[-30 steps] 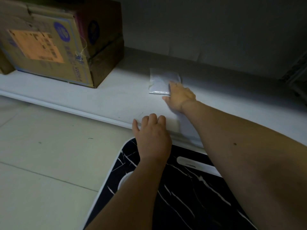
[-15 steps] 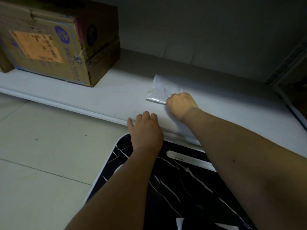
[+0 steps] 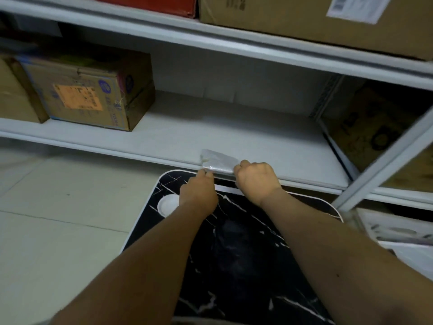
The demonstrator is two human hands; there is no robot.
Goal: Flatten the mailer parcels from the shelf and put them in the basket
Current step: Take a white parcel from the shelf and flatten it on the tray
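Silvery plastic catches the light at the front lip of the lower shelf [image 3: 257,141], where one small mailer parcel [image 3: 219,162] lies half over the edge; the right hand [image 3: 256,180] has its fingers curled round the parcel's right end, and the left hand [image 3: 199,192] meets its left corner with its fingertips, though whether they pinch it or only touch it I cannot tell; both hands sit close together, just above a black marbled surface with a white rim [image 3: 234,242], which may be the basket or its lid, I cannot say which. Judging from this, the task is in its early-to-middle part for this parcel: it is drawn to the shelf edge but looks not yet pressed flat and not yet put away; flattening and dropping it in remain, and no other mailers show on the shelf. Around it, a taped cardboard box [image 3: 91,95] with an orange label stands well apart to the left; bigger cartons [image 3: 304,17] rest on the upper shelf; a slanting white upright [image 3: 384,160] rises to the right, near the right forearm, and could catch an elbow.
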